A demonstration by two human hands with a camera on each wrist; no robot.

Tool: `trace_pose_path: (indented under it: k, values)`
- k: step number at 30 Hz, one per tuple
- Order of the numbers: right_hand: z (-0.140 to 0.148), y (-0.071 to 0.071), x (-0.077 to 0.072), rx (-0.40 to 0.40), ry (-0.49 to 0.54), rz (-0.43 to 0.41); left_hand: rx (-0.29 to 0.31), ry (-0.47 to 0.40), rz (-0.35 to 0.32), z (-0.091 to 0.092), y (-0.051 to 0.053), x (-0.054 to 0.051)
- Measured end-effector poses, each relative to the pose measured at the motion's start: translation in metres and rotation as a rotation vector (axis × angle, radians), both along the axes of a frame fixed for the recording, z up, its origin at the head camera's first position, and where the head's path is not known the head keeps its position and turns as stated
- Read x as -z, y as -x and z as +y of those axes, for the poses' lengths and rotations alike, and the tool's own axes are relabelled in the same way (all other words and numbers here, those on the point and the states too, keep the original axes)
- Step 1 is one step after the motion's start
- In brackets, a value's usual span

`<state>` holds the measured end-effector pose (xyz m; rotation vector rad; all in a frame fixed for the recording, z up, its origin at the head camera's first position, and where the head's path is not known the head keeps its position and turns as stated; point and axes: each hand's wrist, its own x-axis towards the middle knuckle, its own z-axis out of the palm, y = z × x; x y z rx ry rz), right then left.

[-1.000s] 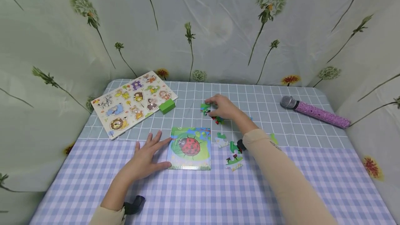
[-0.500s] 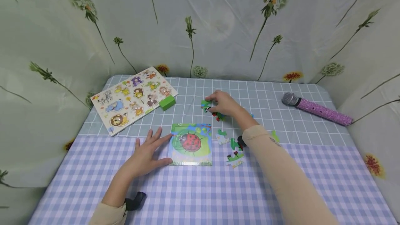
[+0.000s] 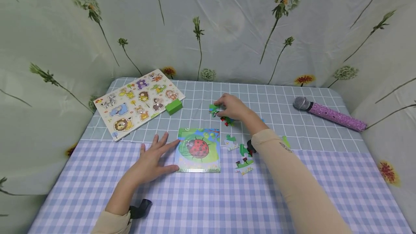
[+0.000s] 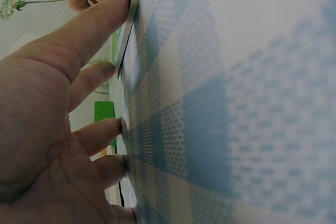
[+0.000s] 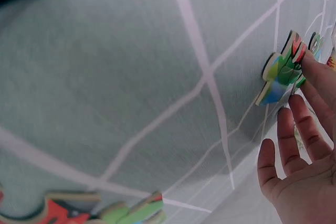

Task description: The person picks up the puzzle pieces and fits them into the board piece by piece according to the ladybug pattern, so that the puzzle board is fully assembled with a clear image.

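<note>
My left hand [image 3: 149, 163] rests on the checked cloth with fingers spread. Its thumb and index finger touch the left edge of a square ladybug puzzle board [image 3: 198, 151]; the left wrist view shows that thumb [image 4: 100, 22] against the board's edge. Farther back, my right hand [image 3: 234, 108] pinches a small green and blue puzzle piece [image 3: 213, 109] between thumb and index finger, down at the cloth. Red and green pieces [image 3: 226, 121] lie just under that hand, partly covered. In the right wrist view, a green, red and blue piece [image 5: 282, 72] lies beside the thumb.
More loose puzzle pieces [image 3: 244, 165] lie right of the board, some near my right sleeve. A white animal puzzle board [image 3: 139, 105] sits at the back left, with a green block [image 3: 174, 107] at its corner. A glittery pink microphone [image 3: 336, 117] lies at the right.
The head view has tilted slightly, shifting the scene up a little. Both hands stay in place, the left at the board and the right at the small puzzle piece.
</note>
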<state>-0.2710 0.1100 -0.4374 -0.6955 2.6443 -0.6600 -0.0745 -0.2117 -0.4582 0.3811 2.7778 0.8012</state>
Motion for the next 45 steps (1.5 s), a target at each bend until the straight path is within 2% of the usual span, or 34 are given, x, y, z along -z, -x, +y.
trace_pose_path:
  k: [5,15,22,26,34,41,45]
  values:
    - [-0.001,0.004,0.0,-0.06,-0.026,0.03,-0.002,0.007,0.003,0.0,0.0,-0.001]
    - [-0.001,0.007,0.003,-0.068,0.002,0.015,-0.01,-0.003,-0.016,-0.001,-0.001,0.002]
    - [0.004,0.004,0.006,-0.026,0.099,-0.002,-0.011,0.001,-0.019,0.0,-0.002,0.002]
    - [0.005,0.002,0.007,-0.03,0.141,0.007,-0.013,0.002,-0.011,0.0,-0.002,0.001]
    - [0.003,-0.01,0.004,-0.097,0.217,0.04,-0.016,0.008,-0.022,-0.001,-0.001,0.001]
    - [-0.006,-0.025,0.001,-0.212,0.241,0.093,-0.015,0.016,-0.019,-0.001,0.0,0.001]
    - [-0.012,-0.037,0.0,-0.243,0.255,0.069,-0.014,0.024,-0.017,-0.001,0.0,0.001]
